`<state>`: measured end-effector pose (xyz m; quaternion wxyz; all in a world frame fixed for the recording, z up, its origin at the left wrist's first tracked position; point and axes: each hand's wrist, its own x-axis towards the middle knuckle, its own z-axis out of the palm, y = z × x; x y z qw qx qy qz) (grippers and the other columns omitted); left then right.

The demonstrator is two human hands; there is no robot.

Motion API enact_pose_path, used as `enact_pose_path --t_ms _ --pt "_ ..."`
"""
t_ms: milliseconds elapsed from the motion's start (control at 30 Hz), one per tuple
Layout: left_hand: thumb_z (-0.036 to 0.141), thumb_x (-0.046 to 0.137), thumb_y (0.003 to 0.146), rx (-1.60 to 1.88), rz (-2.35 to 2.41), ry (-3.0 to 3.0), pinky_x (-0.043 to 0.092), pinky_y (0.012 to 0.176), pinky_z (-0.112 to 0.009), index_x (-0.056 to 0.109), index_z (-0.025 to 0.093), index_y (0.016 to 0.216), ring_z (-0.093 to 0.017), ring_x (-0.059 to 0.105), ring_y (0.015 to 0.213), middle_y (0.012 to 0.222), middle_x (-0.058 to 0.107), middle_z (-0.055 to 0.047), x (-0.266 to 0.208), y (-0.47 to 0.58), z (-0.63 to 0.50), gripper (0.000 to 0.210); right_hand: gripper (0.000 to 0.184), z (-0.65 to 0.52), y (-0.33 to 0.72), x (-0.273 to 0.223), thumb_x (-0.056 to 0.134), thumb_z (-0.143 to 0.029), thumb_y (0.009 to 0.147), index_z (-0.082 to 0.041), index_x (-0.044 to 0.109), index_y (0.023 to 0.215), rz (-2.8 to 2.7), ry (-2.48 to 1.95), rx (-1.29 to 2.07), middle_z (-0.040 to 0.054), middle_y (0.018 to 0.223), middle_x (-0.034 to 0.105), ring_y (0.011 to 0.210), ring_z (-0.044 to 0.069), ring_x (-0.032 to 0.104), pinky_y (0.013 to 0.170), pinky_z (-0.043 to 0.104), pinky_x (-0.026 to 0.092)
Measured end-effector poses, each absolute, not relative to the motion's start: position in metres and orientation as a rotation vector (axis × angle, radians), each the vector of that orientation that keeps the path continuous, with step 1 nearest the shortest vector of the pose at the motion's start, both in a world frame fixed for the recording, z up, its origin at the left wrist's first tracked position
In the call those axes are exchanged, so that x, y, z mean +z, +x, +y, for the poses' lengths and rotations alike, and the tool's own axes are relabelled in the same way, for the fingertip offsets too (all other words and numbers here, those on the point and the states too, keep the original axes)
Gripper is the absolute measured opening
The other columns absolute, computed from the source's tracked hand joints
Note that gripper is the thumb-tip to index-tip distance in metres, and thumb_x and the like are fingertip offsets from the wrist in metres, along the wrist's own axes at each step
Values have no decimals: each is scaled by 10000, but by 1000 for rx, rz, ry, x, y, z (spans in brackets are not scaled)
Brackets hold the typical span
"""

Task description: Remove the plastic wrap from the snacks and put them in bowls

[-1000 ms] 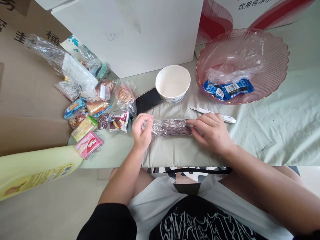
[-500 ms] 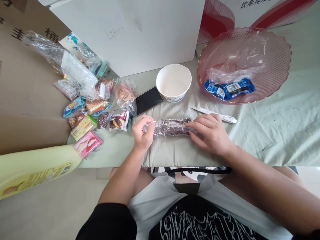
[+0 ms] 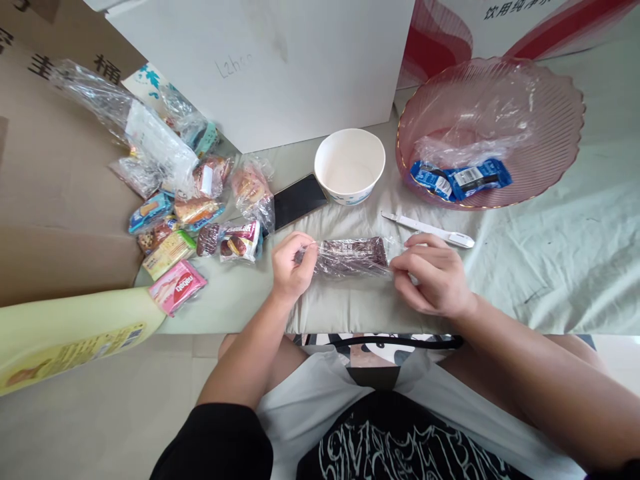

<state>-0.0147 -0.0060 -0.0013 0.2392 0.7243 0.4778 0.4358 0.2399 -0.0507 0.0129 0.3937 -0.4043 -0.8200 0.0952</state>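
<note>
A dark brown snack packet [image 3: 354,253] with pale print lies on the cloth between my hands, inside clear plastic wrap [image 3: 327,268]. My left hand [image 3: 294,263] pinches the wrap's left end between thumb and forefinger. At the other end, my right hand [image 3: 433,273] is closed on the plastic with curled fingers. The film looks drawn out between both hands. Just behind my right hand lies a white craft knife [image 3: 430,230], its thin blade pointing left. A white paper bowl [image 3: 349,163] stands behind the packet.
Several wrapped snacks [image 3: 170,257] are heaped at the left, near a cardboard box [image 3: 60,167]. A phone [image 3: 299,200] lies left of the bowl. Back right, a pink ribbed dish [image 3: 555,133] holds blue packets [image 3: 477,179] and clear plastic. A white box [image 3: 280,73] stands behind.
My right hand has moved right, off the packet's end, and now grips the wrap there. My left hand has shifted slightly right. The packet's print shows more clearly.
</note>
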Motion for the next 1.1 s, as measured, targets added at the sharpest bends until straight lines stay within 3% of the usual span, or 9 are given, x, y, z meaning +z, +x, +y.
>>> enact_pose_path --t_ms 67,233,467,600,733,833,900,967,1100 --pt "236 561 903 1172 1310 2005 463 613 -291 562 201 646 -151 610 630 666 641 -16 -1 -14 -6 259 200 -51 240 11 496 -75 840 -241 607 838 -2110 -1009 283 -65 513 537 452 123 471 644 309 499" --pt "214 560 901 1158 1289 2045 460 608 -285 569 198 655 -146 605 626 667 634 -16 -2 -14 -7 247 169 -51 241 10 497 -93 875 -223 599 841 -2122 -984 274 -50 523 538 467 126 469 519 277 408" --pt "189 574 874 1237 1268 1899 466 601 -288 564 200 631 -146 604 624 655 629 -11 -4 -14 -6 244 123 -50 241 10 490 -172 933 -207 604 903 -2161 -956 288 -46 546 556 476 125 483 538 282 396" --pt "281 576 853 1346 1247 1716 499 620 -352 549 219 595 -184 603 631 632 608 -25 -9 -21 -5 266 245 -50 241 6 446 -316 996 -192 650 941 -2287 -970 388 -12 617 634 506 128 533 512 292 340" --pt "369 566 790 1446 1148 1703 526 653 -431 478 228 502 -227 619 660 618 594 -50 -11 -26 -5 332 342 -49 243 2 395 -301 1030 -191 685 886 -2377 -1104 396 1 610 665 474 122 539 491 303 273" --pt "397 586 772 1521 1049 1674 498 583 -413 473 228 471 -219 598 594 558 578 -50 -7 -28 -3 363 369 -49 246 0 367 -306 1044 -192 699 932 -2381 -1222 427 0 588 669 457 122 544 498 295 282" --pt "442 589 789 1408 973 1683 455 509 -389 456 229 439 -205 557 498 476 551 -46 -1 -31 -2 431 358 -48 247 -1 367 -306 1043 -197 699 965 -2361 -1305 471 3 603 685 468 128 560 506 292 295" --pt "498 570 834 1075 840 1741 431 473 -380 457 231 412 -190 523 414 418 552 -47 8 -37 0 512 328 -48 246 -1 391 -301 1031 -206 700 979 -2323 -1369 504 10 649 713 495 137 586 510 292 312" --pt "608 492 906 437 607 1678 493 515 -383 562 236 423 -204 597 421 487 670 -96 22 -50 5 614 262 -47 242 0 456 -264 991 -210 711 1021 -2264 -1393 511 36 844 773 611 152 656 535 289 381"
